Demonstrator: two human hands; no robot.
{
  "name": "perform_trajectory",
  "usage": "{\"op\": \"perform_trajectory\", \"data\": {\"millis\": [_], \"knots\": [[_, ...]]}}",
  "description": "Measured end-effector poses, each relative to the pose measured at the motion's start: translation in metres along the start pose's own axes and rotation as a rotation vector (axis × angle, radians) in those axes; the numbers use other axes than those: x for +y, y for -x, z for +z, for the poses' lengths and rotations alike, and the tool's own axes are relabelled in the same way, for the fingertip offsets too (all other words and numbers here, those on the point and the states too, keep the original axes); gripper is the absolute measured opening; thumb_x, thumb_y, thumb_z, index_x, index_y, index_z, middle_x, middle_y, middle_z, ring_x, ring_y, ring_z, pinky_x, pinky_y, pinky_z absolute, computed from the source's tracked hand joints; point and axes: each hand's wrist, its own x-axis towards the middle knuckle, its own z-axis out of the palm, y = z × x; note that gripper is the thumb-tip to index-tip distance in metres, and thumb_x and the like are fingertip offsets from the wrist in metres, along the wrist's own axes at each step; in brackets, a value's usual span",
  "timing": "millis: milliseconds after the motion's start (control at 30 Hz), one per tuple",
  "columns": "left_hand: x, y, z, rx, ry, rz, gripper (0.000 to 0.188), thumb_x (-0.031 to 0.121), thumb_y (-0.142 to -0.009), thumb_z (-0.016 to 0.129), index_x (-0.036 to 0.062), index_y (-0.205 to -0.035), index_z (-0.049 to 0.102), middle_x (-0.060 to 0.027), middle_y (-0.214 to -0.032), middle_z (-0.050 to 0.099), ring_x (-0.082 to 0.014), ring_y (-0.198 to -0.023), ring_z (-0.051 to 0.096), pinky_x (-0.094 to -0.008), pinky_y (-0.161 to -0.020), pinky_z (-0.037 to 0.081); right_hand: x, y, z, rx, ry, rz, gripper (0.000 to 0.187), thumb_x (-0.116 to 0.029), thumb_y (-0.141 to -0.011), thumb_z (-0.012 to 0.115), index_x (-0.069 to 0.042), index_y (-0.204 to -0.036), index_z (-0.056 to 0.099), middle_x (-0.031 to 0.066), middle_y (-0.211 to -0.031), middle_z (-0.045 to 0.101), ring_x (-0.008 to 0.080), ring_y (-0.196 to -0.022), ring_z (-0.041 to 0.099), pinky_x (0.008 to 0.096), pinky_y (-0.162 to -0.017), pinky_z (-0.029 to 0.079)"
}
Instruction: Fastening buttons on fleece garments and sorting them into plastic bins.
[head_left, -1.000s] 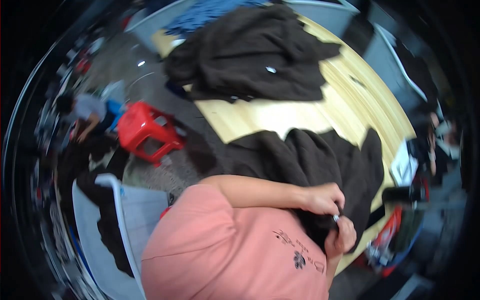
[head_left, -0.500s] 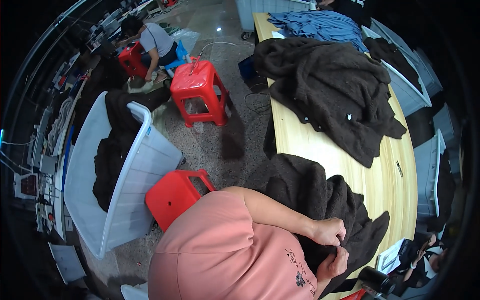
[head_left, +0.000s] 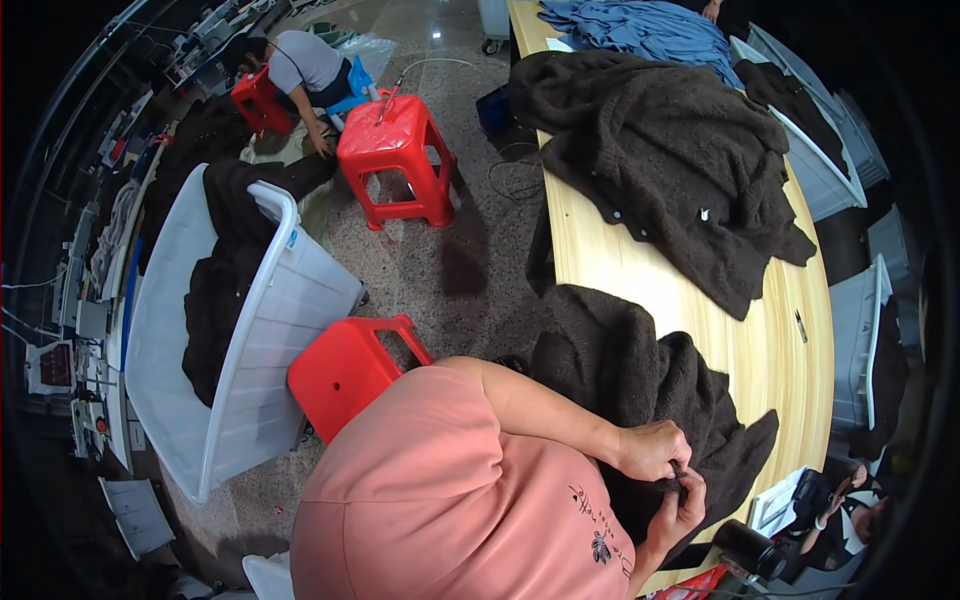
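My left hand (head_left: 650, 449) and my right hand (head_left: 679, 506) are close together over a dark brown fleecy garment (head_left: 610, 350). Both are closed in a pinch on its edge, and a small fold of the cloth sticks up between the fingertips. Whether anything small is held inside the fold cannot be seen. The garment spreads over the near end of the wooden table (head_left: 745, 375) and hangs off its left edge.
Farther along the table lie a dark brown garment pile (head_left: 670, 160), blue cloth (head_left: 640, 35) and small snips (head_left: 800, 325). Left are red stools (head_left: 385, 140) and a grey bin (head_left: 270, 370). A black cup (head_left: 748, 548) stands near the right corner. Other people (head_left: 305, 65) work nearby.
The view has shifted slightly. My hands have drawn up a bit of the garment's edge, which now shows between my fingers. The seated person at the far left has bent lower.
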Motion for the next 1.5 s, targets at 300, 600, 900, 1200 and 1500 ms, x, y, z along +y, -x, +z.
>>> {"op": "perform_trajectory", "data": {"millis": [300,600,900,1200,1500], "knots": [[0.001,0.002,0.002,-0.029,-0.107,0.029,0.008,-0.003,-0.063,0.056,-0.0021,-0.068,0.062,-0.0178,-0.072,0.061,-0.0330,-0.068,0.060,-0.0370,-0.062,0.048,0.001,0.003,0.001,-0.076,-0.301,0.262,0.013,0.007,-0.076,0.050,0.002,-0.087,0.054,0.0029,-0.076,0.057,0.0080,-0.068,0.051,0.0202,-0.063,0.042],[0.002,0.000,0.001,-0.098,-0.114,-0.023,0.011,-0.004,-0.063,0.057,-0.0029,-0.073,0.063,-0.0196,-0.075,0.061,-0.0342,-0.072,0.061,-0.0371,-0.066,0.049,0.013,0.018,0.013,0.054,-0.108,0.163,0.016,0.005,-0.078,0.046,0.002,-0.089,0.056,0.0044,-0.071,0.058,0.0086,-0.068,0.052,0.0221,-0.063,0.043],[0.001,0.003,0.011,-0.078,-0.157,0.102,0.008,-0.002,-0.063,0.057,-0.0028,-0.070,0.062,-0.0193,-0.072,0.060,-0.0346,-0.066,0.059,-0.0373,-0.062,0.048,0.018,0.030,0.009,0.096,-0.062,0.114,0.015,0.003,-0.077,0.047,0.003,-0.087,0.058,0.0051,-0.067,0.058,0.0090,-0.063,0.052,0.0245,-0.059,0.043],[0.009,0.005,0.007,0.027,-0.221,0.330,0.008,0.000,-0.069,0.054,0.0023,-0.074,0.060,-0.0120,-0.068,0.055,-0.0284,-0.063,0.057,-0.0362,-0.054,0.047,-0.010,0.024,0.015,0.255,0.167,0.085,0.013,-0.005,-0.072,0.049,0.002,-0.080,0.056,0.0115,-0.063,0.050,0.0204,-0.056,0.051,0.0300,-0.055,0.041],[0.004,0.000,0.006,0.000,-0.182,0.364,0.020,-0.014,-0.062,0.052,-0.0003,-0.076,0.058,-0.0129,-0.070,0.056,-0.0283,-0.061,0.058,-0.0336,-0.053,0.048,-0.009,0.030,0.029,0.355,0.130,-0.083,0.016,0.008,-0.062,0.051,0.002,-0.076,0.053,0.0148,-0.065,0.050,0.0289,-0.052,0.053,0.0337,-0.047,0.041]]}}
